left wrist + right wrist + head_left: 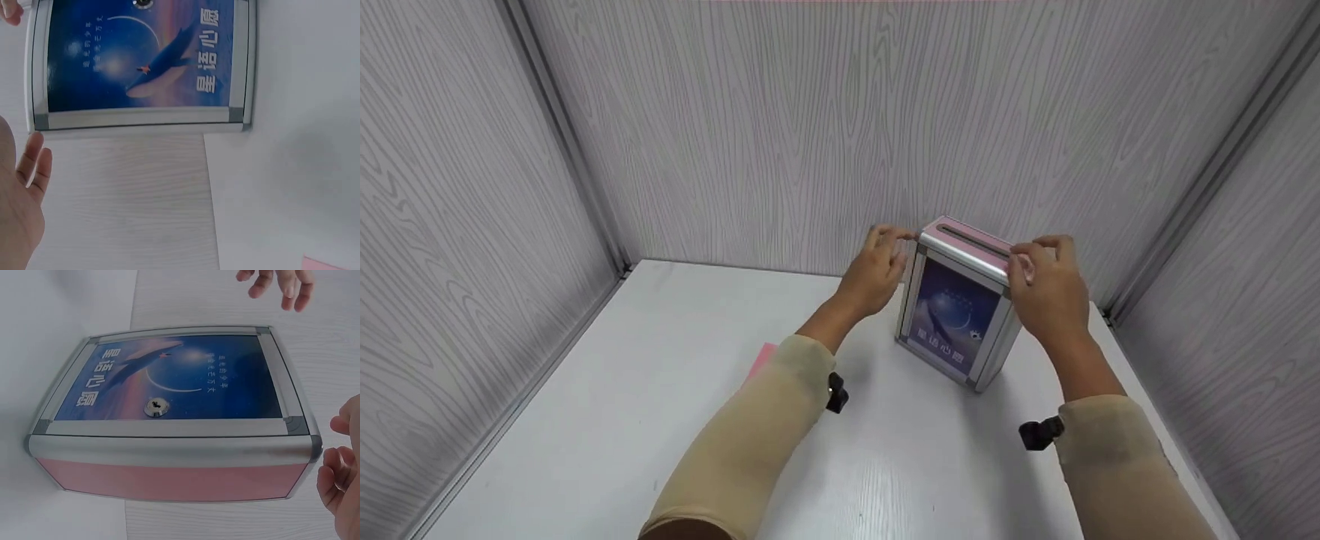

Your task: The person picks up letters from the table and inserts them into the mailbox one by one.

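Observation:
An upright silver-framed box (952,307) stands toward the back right of the table, with a slot along its pink top. Its front bears a blue picture (140,56) of a whale, with white characters and a round lock (156,406). My left hand (877,266) is at the box's upper left corner, a fingertip right by the edge and the other fingers loosely bent. At the upper right corner, my right hand (1048,289) has its fingers bent beside the frame. The right wrist view shows those curled fingers (332,478) just off the corner, with nothing visible between them.
Pink paper (761,358) lies on the white table (660,352), partly hidden under my left forearm. Grey wood-grain panels (780,135) enclose the table at the back and both sides. The back panel rises close behind the box.

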`<move>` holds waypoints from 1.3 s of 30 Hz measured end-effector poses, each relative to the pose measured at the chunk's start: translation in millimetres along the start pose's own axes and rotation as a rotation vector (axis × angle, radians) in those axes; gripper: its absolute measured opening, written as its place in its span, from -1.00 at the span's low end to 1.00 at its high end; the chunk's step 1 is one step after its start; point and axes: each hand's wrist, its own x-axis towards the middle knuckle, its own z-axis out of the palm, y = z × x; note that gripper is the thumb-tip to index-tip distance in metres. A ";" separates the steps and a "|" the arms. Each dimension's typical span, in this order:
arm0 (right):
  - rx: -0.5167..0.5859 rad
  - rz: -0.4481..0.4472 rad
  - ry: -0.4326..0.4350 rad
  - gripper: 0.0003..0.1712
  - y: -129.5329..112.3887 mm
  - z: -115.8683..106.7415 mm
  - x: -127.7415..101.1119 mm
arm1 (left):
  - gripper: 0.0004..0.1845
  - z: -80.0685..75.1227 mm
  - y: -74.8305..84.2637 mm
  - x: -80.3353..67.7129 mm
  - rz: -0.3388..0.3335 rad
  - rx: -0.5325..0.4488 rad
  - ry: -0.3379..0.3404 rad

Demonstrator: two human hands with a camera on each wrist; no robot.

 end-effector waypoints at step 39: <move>0.652 0.036 -0.517 -0.40 -33.0 152.1 -104.7 | -0.17 -77.8 -100.7 -265.8 -0.682 0.228 -0.277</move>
